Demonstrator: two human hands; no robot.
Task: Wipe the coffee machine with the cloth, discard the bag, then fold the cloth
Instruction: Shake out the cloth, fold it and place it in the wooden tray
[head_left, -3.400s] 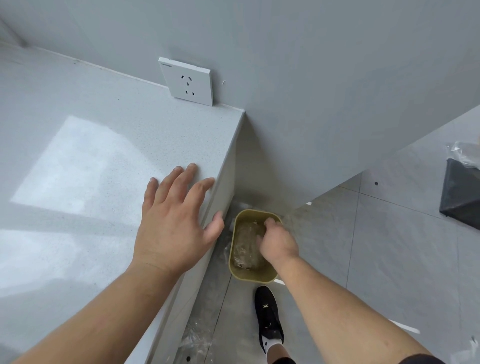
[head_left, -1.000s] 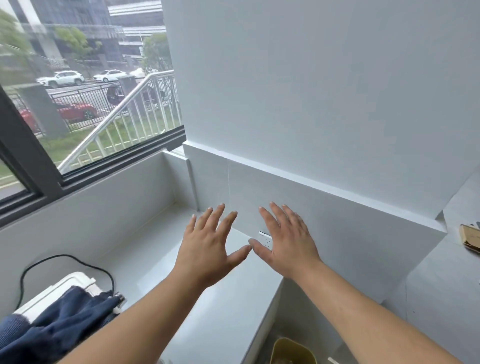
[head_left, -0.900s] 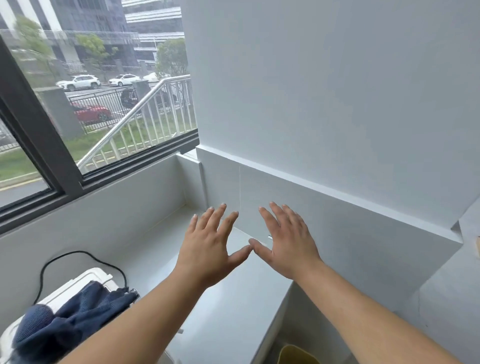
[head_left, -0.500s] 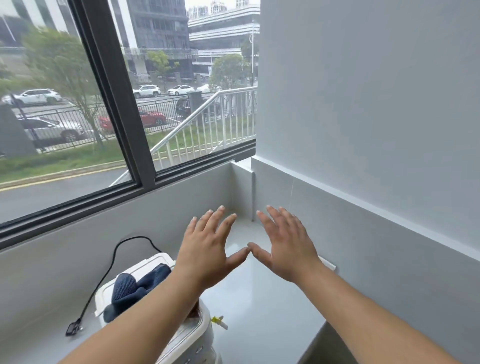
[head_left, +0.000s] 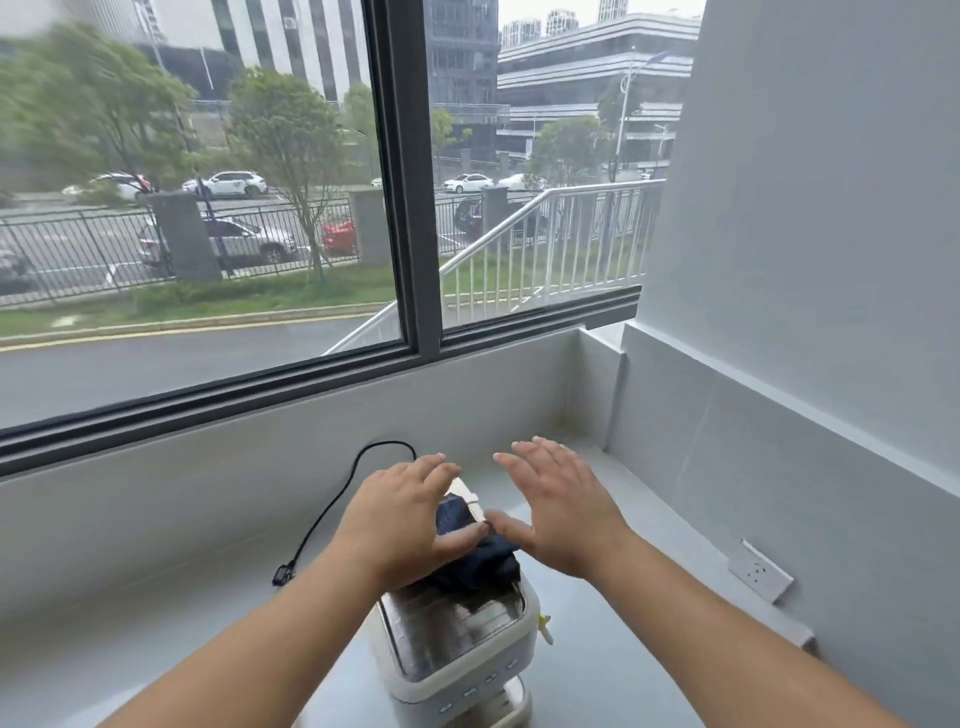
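Note:
A white coffee machine (head_left: 457, 654) with a dark glossy top stands on the grey counter (head_left: 613, 675) below the window. A dark blue cloth (head_left: 480, 558) lies bunched on the machine's back half. My left hand (head_left: 400, 519) hovers over the cloth with fingers spread, hiding its left part; whether it touches the cloth I cannot tell. My right hand (head_left: 561, 509) floats just right of the cloth, fingers spread, holding nothing. The bag and the bin are out of view.
A black power cord (head_left: 332, 512) runs from the machine along the counter's back wall. A wall socket (head_left: 761, 571) sits low on the right wall. A small yellow-tipped item (head_left: 544, 626) lies beside the machine. The counter's right edge ends near the socket.
The view has swung left from the bin and counter end to the machine. Both open hands came down over the cloth on the machine's top.

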